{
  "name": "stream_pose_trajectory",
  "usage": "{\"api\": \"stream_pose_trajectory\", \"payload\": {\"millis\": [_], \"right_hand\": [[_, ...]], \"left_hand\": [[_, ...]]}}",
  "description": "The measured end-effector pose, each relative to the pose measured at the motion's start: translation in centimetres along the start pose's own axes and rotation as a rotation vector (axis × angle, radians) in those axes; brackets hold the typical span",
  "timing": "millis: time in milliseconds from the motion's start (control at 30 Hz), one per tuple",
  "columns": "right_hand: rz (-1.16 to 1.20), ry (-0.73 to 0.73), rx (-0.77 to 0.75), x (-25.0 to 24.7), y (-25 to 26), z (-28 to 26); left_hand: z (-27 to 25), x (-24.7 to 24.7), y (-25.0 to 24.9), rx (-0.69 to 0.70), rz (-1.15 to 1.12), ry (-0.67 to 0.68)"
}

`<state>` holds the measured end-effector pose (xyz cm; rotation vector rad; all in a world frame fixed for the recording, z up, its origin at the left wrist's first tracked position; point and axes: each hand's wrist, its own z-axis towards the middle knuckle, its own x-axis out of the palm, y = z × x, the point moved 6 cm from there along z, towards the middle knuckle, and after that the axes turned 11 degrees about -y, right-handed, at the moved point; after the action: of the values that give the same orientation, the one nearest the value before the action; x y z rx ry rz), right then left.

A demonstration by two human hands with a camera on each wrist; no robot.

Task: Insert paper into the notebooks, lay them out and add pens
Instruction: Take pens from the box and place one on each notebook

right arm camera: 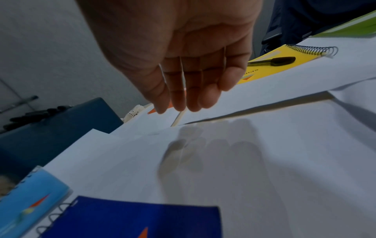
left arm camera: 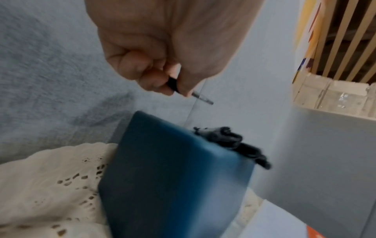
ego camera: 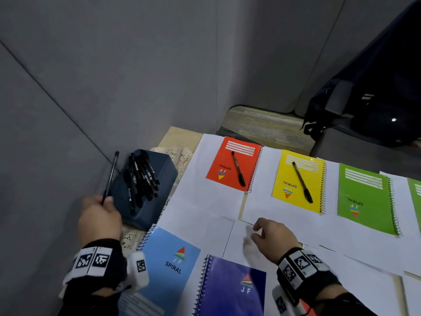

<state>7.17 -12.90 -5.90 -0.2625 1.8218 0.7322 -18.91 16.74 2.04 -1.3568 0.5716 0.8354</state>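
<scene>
A black pen (ego camera: pixel 111 177) is pinched upright in the left hand (ego camera: pixel 99 216) beside the pen pile (ego camera: pixel 142 177) on the dark blue box (ego camera: pixel 145 190), probably for the penless green notebook (ego camera: pixel 366 199), while the right hand (ego camera: pixel 274 239) is held relaxed and empty over white sheets (ego camera: pixel 284 226) on the desk (ego camera: pixel 174 135).

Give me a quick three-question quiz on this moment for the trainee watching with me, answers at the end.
1. True or false: the red notebook and the yellow notebook each already carry a pen.
2. What does the left hand hold? A) a sheet of paper B) a pen C) nothing
3. Fill in: the spare pens lie on top of a dark blue ____.

Key
1. True; the green notebook beside them has none.
2. B; the right hand is empty, above the paper.
3. box.
</scene>
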Motion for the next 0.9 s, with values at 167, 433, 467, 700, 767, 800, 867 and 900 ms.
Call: {"api": "stream_pose_trajectory", "payload": {"millis": [167,433,467,700,767,800,867,900], "right_hand": [[0.162,-0.005,0.007,-1.5,0.9,0.5],[0.931,0.131,0.02,-5.7,0.8,0.0],[0.987,0.132,0.035,-6.2,0.2,-0.1],[1.149,0.015,0.226,-7.7,-6.9,-0.4],[1.109,-0.039,0.264,-8.1,-9.2,-0.1],[1.088,-0.069,0.292,-8.2,-10.6,0.2],[1.008,-0.139,0.352,-8.7,-13.7,0.9],[0.945,-0.177,0.378,-8.9,-15.3,1.3]], "left_hand": [[-8.7,1.7,-5.6,0.109,-0.376,0.166],[-23.2,9.3,-12.5,0.014,-0.567,0.833],[-24.2,9.7,-13.2,0.024,-0.569,0.876],[-30.4,11.8,-16.7,0.115,-0.444,1.067],[-31.5,12.8,-16.9,0.196,-0.345,1.057],[-31.9,13.7,-16.7,0.269,-0.26,1.036],[-32.7,15.4,-16.2,0.426,-0.054,1.004],[-33.0,16.2,-15.8,0.472,0.028,0.992]]}}
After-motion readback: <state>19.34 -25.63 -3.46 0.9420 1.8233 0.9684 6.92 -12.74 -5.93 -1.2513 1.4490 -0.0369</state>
